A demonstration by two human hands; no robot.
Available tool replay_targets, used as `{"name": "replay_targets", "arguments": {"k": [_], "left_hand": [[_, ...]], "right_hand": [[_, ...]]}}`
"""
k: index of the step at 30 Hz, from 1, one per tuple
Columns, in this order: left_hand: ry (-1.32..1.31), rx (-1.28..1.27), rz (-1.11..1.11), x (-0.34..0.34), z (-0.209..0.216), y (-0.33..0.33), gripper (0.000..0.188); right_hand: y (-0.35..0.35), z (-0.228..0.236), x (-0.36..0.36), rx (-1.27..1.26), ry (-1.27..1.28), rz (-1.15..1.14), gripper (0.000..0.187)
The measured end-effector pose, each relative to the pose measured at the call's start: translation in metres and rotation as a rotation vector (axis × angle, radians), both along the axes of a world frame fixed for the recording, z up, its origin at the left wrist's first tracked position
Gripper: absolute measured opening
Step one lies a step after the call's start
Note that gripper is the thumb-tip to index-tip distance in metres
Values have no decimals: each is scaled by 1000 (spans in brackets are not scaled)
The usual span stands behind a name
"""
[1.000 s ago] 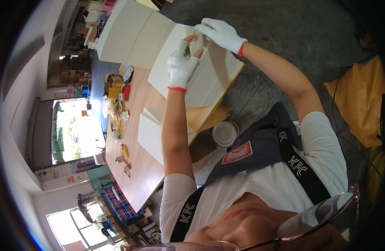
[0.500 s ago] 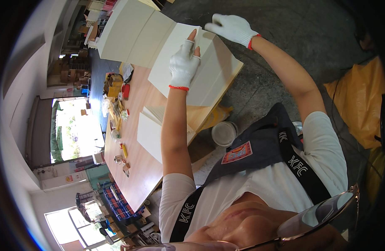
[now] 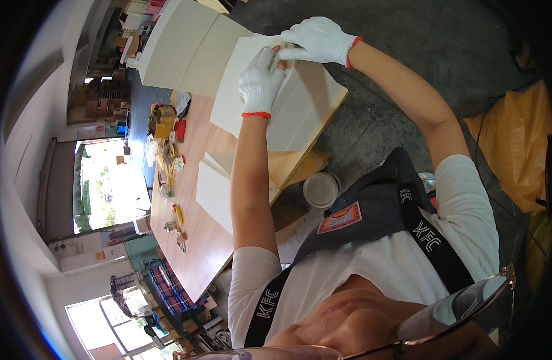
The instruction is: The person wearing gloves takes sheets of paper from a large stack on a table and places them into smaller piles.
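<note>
My left hand [image 3: 261,83], in a white knitted glove with bare fingertips, lies on a white card sheet [image 3: 228,107], its fingers apart. The sheet rests on more pale, creased card [image 3: 315,99] at the table's right edge. My right hand [image 3: 321,41], in a white glove with a red cuff, meets the sheet's far right edge beside the left fingertips. The right thumb and fingers close on that edge, though the contact is partly hidden. A long creased card panel [image 3: 186,51] extends from the sheet toward the far left.
On the wooden table [image 3: 195,264] lies a smaller stack of white sheets [image 3: 211,192]. Tape rolls and small tools [image 3: 168,159] line its left side. A lidded round bucket [image 3: 321,189] stands on the floor beside the table; an orange sack [image 3: 510,147] is at right.
My right hand has moved left and slightly down, from beyond the card to its edge by the left fingertips. My left hand has shifted slightly left, its fingers more bent.
</note>
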State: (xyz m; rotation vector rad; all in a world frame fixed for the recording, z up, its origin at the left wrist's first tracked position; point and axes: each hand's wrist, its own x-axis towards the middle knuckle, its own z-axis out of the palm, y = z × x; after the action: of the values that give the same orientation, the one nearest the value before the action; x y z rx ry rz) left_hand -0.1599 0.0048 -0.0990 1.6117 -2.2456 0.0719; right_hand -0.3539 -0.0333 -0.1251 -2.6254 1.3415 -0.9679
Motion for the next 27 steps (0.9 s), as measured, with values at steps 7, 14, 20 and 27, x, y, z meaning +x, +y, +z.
{"name": "replay_targets", "arguments": {"k": [7,14,20,27], "left_hand": [[218,189,-35,8,5,5,41],[431,204,-191,14,-9,0,44],[500,301,-148,13,-5,-1,47],[463,164,-148,14,-10,-4,60]], "right_hand": [[4,-7,12,467,-413,-66,50],[10,-12,17,392,-475,-78,47],[6,-20,17,357,-495,-76,48],[9,-16,18,383,-488,-103,53]]}}
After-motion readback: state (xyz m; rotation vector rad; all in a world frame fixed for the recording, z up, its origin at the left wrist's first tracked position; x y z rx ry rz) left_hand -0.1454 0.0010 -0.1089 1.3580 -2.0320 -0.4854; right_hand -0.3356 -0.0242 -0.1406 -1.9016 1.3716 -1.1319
